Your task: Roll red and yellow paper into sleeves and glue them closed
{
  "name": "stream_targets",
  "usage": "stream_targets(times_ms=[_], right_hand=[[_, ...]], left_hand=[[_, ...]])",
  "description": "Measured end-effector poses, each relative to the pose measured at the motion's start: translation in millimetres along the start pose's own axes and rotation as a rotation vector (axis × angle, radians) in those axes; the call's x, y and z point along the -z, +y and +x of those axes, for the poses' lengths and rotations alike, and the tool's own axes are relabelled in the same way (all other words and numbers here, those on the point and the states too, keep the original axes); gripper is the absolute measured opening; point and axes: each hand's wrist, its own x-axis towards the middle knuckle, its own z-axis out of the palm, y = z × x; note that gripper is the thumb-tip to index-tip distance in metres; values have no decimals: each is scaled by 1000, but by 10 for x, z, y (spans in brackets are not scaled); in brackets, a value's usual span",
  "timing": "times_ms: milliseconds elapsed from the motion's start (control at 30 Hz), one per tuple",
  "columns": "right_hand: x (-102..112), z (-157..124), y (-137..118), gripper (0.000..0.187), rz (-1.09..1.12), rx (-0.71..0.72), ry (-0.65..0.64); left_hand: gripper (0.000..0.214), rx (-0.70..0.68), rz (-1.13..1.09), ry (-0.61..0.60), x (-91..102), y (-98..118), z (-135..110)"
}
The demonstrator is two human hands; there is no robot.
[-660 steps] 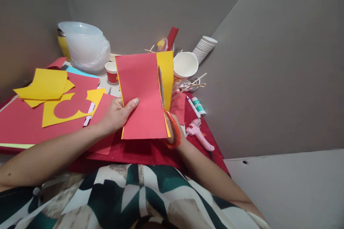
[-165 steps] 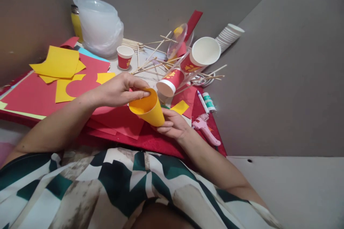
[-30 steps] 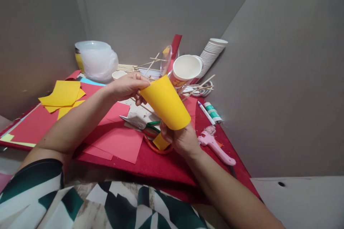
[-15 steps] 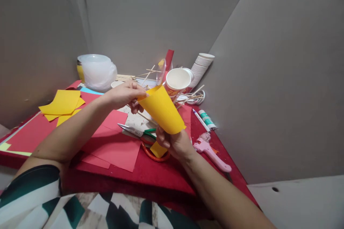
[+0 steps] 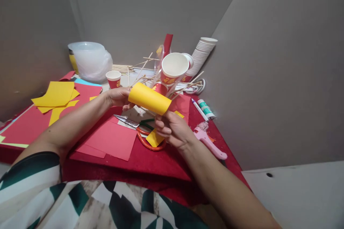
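Observation:
A yellow paper tube (image 5: 149, 98) is held above the table between my two hands, tilted down to the right. My left hand (image 5: 121, 98) grips its left end, with the fingertips partly hidden behind the paper. My right hand (image 5: 173, 128) holds the right end from below, fingers curled. Under the tube lie scissors (image 5: 139, 127) with orange and green handles, a small yellow paper piece (image 5: 155, 138) across their loops. Just behind stands a construction of paper cups and sticks, its top white-mouthed cup (image 5: 175, 65) facing me.
Red paper sheets (image 5: 113, 137) and yellow sheets (image 5: 57, 94) cover the left side. A small red cup (image 5: 113, 79), a plastic tub (image 5: 90, 61) and stacked cups (image 5: 201, 53) stand behind. At right lie a pink glue gun (image 5: 211, 145), a marker (image 5: 200, 110) and a green-white roll (image 5: 206, 108).
The yellow paper has turned from an upright, open-topped tilt to a nearly sideways tube. Both hands have shifted slightly up and left, and the small red cup shows more fully.

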Motion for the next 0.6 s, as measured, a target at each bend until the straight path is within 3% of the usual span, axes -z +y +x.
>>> stream_targets(times_ms=[100,233,333,600], right_hand=[[-23,-14,34,32,-95,41,51],[-82,-61,131,33,-361,206,87],[-114,-74,175,30,-474,213,105],[-80,66,239,41,-288,54,73]], left_hand=[[26,26,-30,1,3,-82,10],[25,64,-57,17,25,-146,4],[21,82,-71,41,57,-181,0],[30,132,-81,11,151,-258,34]])
